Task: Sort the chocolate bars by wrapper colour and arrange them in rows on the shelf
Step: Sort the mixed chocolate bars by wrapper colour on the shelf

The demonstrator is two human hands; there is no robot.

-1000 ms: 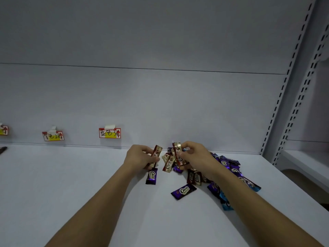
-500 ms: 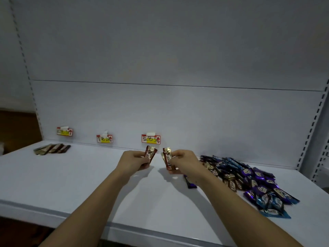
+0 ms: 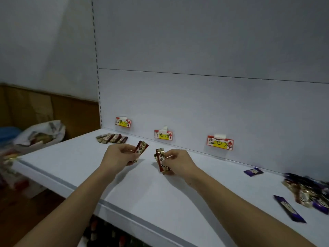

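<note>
1. While both forearms extend over the shelf, the left hand curls its fingers and thumb around a red-and-gold chocolate bar, which is tilted with its upper end pointing up and to the right.
2. The right hand pinches red-and-gold bars between thumb and curled fingers; more than one wrapper appears to be stacked there, but the exact count cannot be determined.
3. The two held items are near each other, apart, and raised above the shelf surface.
4. A short row of brown-and-gold bars lies flat at the back left of the shelf, just below the left label.
5. The middle label and the right label are fixed to the back panel; their handwriting is not legible.
6. A single purple bar lies near the back panel at the right.
7. A mixed pile of bars, purple and gold among them, sits at the far right edge, blurred.
8. One long purple bar lies in front of that pile.
9. A white plastic bag rests beyond the left end of the shelf.
</note>
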